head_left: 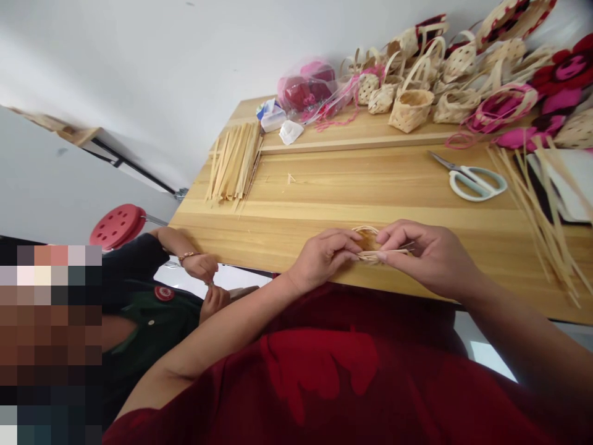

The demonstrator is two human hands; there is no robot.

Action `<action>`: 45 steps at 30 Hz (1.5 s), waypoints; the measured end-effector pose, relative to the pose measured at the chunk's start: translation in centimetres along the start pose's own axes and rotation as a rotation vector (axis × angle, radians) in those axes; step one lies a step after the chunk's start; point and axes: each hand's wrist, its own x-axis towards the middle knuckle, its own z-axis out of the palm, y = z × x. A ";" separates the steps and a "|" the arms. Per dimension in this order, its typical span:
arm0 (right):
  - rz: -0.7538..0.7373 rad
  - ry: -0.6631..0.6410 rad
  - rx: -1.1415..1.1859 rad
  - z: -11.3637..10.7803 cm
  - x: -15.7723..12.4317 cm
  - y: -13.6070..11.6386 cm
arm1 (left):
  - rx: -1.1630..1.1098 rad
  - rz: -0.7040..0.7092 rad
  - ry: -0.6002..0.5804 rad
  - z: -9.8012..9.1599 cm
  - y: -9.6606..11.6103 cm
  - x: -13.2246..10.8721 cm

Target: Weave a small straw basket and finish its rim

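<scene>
Both arms reach out over the wooden table (324, 185), and the two hands almost touch. The left hand (324, 259) and the right hand (424, 259) curl in and pinch a small woven basket (367, 241) tight between their fingers. Thin straw strips (391, 251) poke out from it toward the right hand. Past the right hand lie white scissors (477, 183). Far past the left hand is a pile of straw strips (234, 162).

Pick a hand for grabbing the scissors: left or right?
Right, probably: the right hand lies nearer the white-handled scissors, on their side of the small woven piece. The left hand is farther off. Both hands pinch the piece.
</scene>
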 end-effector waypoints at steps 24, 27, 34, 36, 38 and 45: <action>-0.277 -0.084 -0.224 -0.8 -0.3 -0.6 | 0.010 -0.254 -0.112 0.1 2.9 1.0; -0.316 0.012 -0.262 -0.3 -0.9 -0.6 | 0.087 -0.174 -0.177 -0.1 2.5 1.1; -0.254 0.033 -0.300 -0.3 -0.9 -1.0 | 0.352 -0.114 -0.335 -0.7 2.3 1.9; -0.238 0.006 -0.293 -0.5 -0.7 -1.0 | 0.309 -0.095 -0.332 -0.8 2.3 1.9; -0.244 -0.023 -0.277 -0.7 -0.5 -0.9 | 0.248 -0.101 -0.289 -0.9 2.2 1.7; -0.231 0.007 -0.272 -0.7 -0.3 -0.7 | 0.181 -0.148 -0.231 -0.7 1.3 1.2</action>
